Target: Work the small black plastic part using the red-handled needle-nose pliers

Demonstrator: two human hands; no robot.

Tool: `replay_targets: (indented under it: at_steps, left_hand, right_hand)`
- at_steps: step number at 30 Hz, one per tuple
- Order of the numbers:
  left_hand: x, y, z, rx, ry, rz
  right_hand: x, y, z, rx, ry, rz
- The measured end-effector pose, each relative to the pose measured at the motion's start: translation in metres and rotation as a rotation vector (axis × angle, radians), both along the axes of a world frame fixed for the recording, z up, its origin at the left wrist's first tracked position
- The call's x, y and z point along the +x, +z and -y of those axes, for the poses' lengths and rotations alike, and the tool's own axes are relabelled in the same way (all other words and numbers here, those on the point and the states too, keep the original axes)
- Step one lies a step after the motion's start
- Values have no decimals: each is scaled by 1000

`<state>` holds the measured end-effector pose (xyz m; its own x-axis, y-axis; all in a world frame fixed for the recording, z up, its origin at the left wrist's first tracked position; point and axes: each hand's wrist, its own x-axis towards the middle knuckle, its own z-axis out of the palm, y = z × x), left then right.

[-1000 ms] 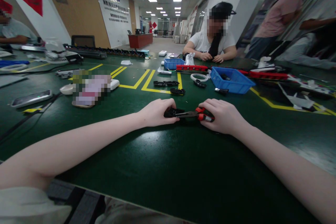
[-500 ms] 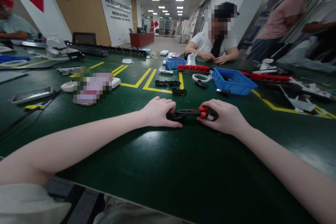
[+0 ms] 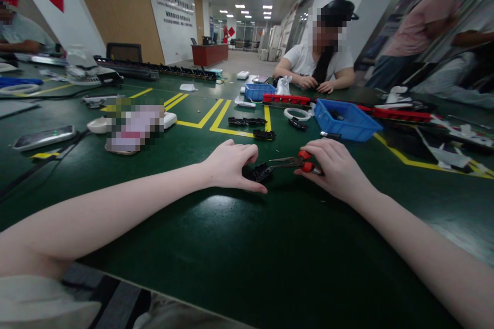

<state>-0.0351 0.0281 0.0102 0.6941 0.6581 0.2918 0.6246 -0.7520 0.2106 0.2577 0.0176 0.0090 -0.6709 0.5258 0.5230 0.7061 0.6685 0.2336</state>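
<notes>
My left hand (image 3: 230,167) is curled round one end of a small black plastic part (image 3: 261,172), its thumb stretched along the near side. The part lies low over the green table, its outer end showing between finger and thumb. My right hand (image 3: 335,167) is closed on long-nose pliers (image 3: 304,160) with red handles. Their dark jaws stand apart and point left, tips by the part's upper right end. Whether the tips touch it I cannot tell. Beyond my hands lie two more black parts, a longer one (image 3: 247,122) and a shorter one (image 3: 264,134).
A blue bin (image 3: 347,122) holding dark pieces stands at the right, with a white cable coil (image 3: 296,114) beside it. To the left lie a blurred phone (image 3: 139,128) and a silver device (image 3: 45,137). Across the table sits a person (image 3: 316,61); red strips (image 3: 285,99) lie nearby.
The plier jaws, earlier together over the black part, have spread apart. My right hand has shifted slightly right. More of the black part now shows beside my left thumb.
</notes>
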Motion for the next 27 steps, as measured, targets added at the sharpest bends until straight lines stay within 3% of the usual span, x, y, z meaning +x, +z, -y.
replay_targets:
  at_steps: [8,27]
  left_hand:
    - [-7,-7,-14,-149,-324,64]
    - [-5,-8,-15,-127,-417,-31]
  right_hand:
    - [-6,-3,1,-37,66,-3]
    - [-10,-3,4,-80,199,4]
